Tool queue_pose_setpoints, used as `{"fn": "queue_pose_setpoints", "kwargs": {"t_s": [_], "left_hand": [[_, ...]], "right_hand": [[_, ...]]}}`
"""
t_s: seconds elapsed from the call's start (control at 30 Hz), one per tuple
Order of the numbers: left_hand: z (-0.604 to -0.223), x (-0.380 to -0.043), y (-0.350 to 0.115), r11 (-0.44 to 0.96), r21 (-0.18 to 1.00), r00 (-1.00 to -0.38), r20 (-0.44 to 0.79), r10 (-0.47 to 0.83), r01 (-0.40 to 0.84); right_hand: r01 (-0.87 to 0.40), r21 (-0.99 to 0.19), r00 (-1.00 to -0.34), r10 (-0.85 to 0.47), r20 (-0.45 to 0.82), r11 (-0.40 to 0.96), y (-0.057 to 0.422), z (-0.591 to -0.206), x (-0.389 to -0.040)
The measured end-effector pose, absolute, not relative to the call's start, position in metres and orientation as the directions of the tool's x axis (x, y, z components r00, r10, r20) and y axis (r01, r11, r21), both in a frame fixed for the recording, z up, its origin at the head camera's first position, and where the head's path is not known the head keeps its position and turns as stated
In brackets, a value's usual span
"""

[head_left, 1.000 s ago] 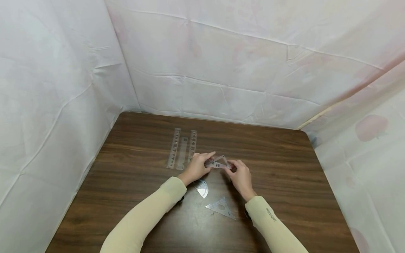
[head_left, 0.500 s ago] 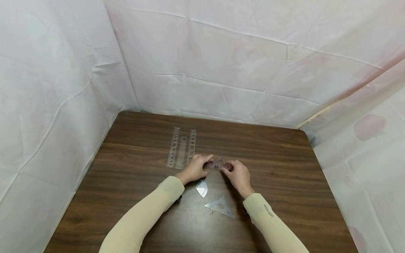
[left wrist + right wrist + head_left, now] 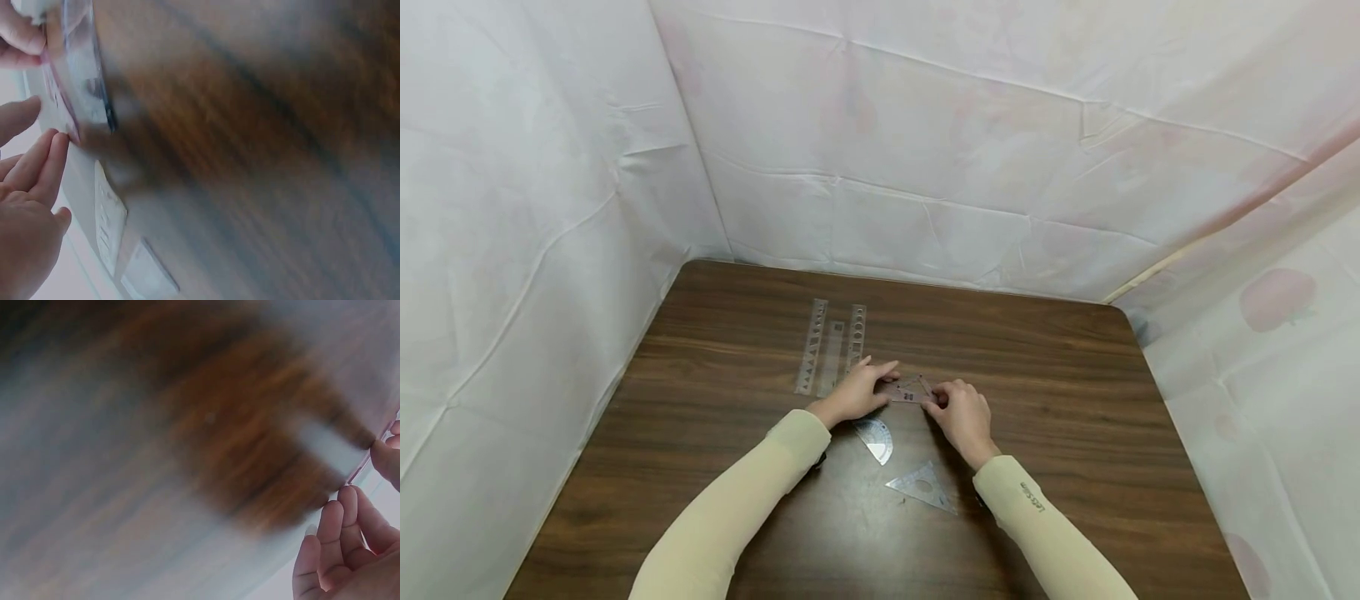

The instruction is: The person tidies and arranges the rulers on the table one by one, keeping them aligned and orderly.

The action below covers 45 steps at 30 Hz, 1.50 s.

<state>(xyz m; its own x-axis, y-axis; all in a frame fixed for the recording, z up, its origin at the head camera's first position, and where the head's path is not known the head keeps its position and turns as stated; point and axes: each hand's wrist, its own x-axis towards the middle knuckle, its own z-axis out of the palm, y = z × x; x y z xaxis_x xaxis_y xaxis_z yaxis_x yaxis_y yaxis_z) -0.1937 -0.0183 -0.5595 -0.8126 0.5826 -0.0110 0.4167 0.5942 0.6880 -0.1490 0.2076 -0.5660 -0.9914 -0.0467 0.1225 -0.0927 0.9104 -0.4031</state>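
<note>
The bare left hand (image 3: 854,392) hides the six-o'clock end of a clear, round-holed plastic ruler (image 3: 857,327); tiny print (image 3: 908,397) on the pinkish plastic triangle (image 3: 901,397) escapes me.

Smooth plastic triangle (image 3: 907,397); glossy wood-grain tabletop (image 3: 1075,400).

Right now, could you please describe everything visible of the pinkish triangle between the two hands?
The pinkish triangle is see-through, plastic-looking, with an inner triangular outline and dark marking too small to read. Its long edge is nearest the camera. The right hand pinches its right end; the left hand is at its other end, contact unclear. Whether it touches the table is unclear.
</note>
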Motion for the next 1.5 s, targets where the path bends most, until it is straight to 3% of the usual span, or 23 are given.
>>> {"fn": "queue_pose_setpoints", "kwargs": {"t_s": [0.37, 1.5], "left_hand": [[-0.556, -0.204, -0.034, 0.608, 0.733, -0.867, -0.051, 0.495, 0.304], [-0.555, -0.194, -0.037, 0.600, 0.681, -0.780, -0.067, 0.622, 0.420]], "right_hand": [[-0.077, -0.389, -0.995, -0.044, 0.095, 0.918, 0.206, -0.565, -0.149], [-0.102, -0.380, -0.992, -0.067, 0.103, 0.919, 0.202, -0.563, -0.140]]}}
